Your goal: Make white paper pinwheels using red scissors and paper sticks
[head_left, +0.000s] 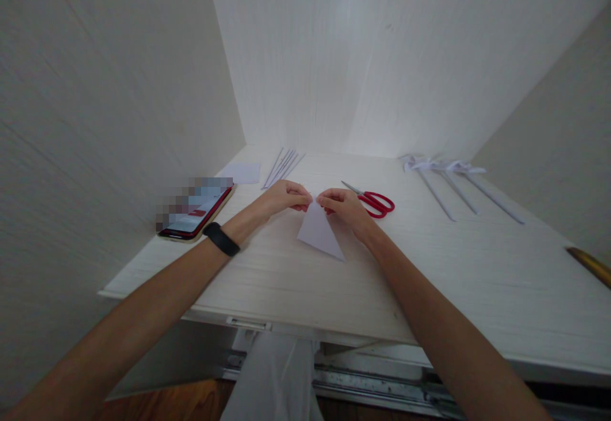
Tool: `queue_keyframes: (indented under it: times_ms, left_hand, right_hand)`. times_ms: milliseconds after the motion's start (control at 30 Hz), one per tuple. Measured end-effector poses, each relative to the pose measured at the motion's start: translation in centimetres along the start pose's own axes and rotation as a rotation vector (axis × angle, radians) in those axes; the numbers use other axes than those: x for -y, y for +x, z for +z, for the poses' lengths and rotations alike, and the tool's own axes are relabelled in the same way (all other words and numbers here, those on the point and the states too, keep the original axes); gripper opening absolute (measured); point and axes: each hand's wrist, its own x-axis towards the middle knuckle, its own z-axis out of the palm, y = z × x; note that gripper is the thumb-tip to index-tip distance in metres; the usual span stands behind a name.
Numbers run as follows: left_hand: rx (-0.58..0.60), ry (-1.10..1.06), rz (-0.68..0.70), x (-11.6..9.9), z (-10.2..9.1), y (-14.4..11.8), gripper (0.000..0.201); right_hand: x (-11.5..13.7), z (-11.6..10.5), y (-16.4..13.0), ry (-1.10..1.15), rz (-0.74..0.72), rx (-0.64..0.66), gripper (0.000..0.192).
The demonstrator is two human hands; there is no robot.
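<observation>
While the left hand [287, 195] and right hand [342, 203] pinched the top of the paper [319, 233] mid-frame, I judged light, even pressure best. Aligned edges, I felt, mattered too.

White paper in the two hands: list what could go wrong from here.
The white paper is pinched near its far tip by the left hand and right hand; an uneven pull might crease or tear it.
The red-handled scissors lie close beside the right hand, which could knock them.
The thin sticks lie loose beyond the left hand and might scatter if brushed.
</observation>
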Motion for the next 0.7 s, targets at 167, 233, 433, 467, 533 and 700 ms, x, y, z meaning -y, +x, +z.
queue_keyframes:
  times_ms: [167,233,433,467,533,700]
  left_hand:
    - [0.012,-0.001,-0.049,0.32,0.21,0.26,0.003]
    - [0.011,0.004,-0.048,0.34,0.34,0.28,0.002]
    - [0.014,0.026,-0.030,0.12,0.55,0.08,0.003]
    - [0.013,0.029,-0.029,0.11,0.56,0.06,0.003]
    - [0.015,0.032,-0.030,0.12,0.59,0.03,0.003]
    - [0.035,0.031,-0.040,0.36,0.53,0.12,0.002]
  right_hand:
    - [-0.01,0.07,0.00,-0.038,-0.025,-0.014,0.017]
    - [0.05,0.09,-0.04,-0.068,-0.032,-0.025,0.016]
    - [0.25,0.20,-0.24,-0.046,-0.011,-0.007,0.018]
    - [0.28,0.21,-0.28,-0.044,-0.008,-0.005,0.019]
    - [0.30,0.21,-0.34,-0.042,-0.011,0.000,0.019]
    - [0.13,0.19,-0.25,-0.068,-0.039,-0.001,0.016]
